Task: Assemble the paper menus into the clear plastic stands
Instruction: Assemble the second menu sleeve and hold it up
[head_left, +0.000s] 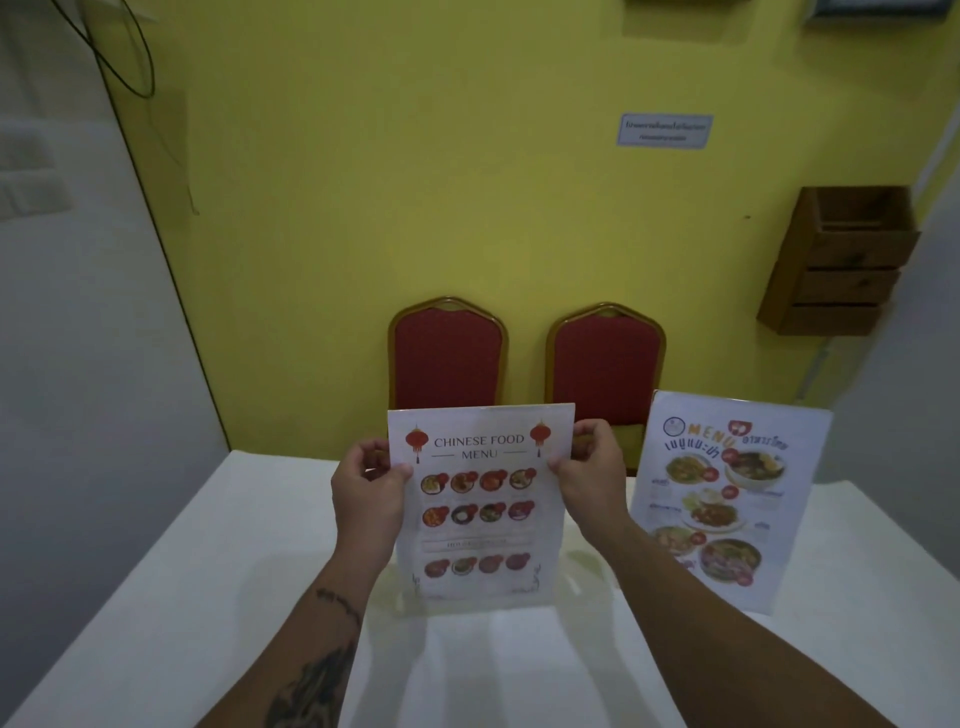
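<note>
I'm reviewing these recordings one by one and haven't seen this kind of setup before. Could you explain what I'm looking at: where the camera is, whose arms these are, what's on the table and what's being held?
There is no machine here. One wide-angle camera sits on a person's head and looks forward and down, so the two bare arms reaching in from the bottom are that person's own.

The left hand and right hand each pinch an upper side edge of the Chinese food menu, holding it upright, seemingly in a clear stand whose bottom meets the white table.

To the right, a second menu with Thai lettering already stands upright on the table.

Beyond the table, two red chairs stand against a yellow wall.
</note>
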